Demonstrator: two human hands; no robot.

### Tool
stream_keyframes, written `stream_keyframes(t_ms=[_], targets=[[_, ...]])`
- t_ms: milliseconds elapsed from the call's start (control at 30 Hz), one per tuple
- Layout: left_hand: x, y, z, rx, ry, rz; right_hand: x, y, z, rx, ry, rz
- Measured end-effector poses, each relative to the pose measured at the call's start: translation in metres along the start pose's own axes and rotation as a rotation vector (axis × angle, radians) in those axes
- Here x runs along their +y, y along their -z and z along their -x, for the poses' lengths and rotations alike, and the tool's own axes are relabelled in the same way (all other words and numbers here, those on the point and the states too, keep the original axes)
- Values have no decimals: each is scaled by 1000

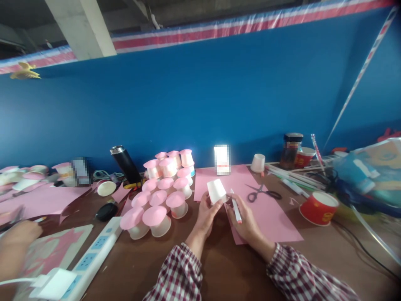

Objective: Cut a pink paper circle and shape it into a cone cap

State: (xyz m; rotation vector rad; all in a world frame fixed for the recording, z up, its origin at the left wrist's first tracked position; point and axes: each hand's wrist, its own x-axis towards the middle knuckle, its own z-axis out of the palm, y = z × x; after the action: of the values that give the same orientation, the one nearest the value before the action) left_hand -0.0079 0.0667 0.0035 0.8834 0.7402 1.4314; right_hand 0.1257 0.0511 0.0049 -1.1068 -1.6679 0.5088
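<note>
White paper cup [216, 191] in left hand [205, 217] — pen [235, 210] gripped in right hand [247, 223].

Capped cups [159, 196] cluster left of the hands on the surface [131, 259]; power strip [90, 259] further left. Scissors [261, 193] lie on paper sheet [275, 221], right. Jar [291, 151] behind, by wall.

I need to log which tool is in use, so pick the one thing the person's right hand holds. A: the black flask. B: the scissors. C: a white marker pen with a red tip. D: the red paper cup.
C: the right hand grips the white marker pen, while the scissors lie apart on the pink paper sheet and the left hand holds a small white cup.
</note>
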Motion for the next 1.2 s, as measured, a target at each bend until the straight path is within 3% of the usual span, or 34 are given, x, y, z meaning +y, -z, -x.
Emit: stream_keyframes(t_ms=[133, 367, 567, 833, 1033, 1200], targets=[[1, -1, 0, -52, 50, 108, 0, -1, 0, -14, -19, -7], [1, 0, -4, -28, 128, 256, -1, -4, 3, -41, 44, 6], [8, 8, -8, 11, 327, 437, -8, -1, 6, 29, 75, -14], [15, 7, -5, -34, 336, 474, -20, 6, 5, 119, 63, -172], [10, 5, -5, 87, 264, 403, -21, 11, 5, 108, 80, -136], [7, -1, -5, 90, 233, 342, -19, 10, 7, 93, 121, -68]])
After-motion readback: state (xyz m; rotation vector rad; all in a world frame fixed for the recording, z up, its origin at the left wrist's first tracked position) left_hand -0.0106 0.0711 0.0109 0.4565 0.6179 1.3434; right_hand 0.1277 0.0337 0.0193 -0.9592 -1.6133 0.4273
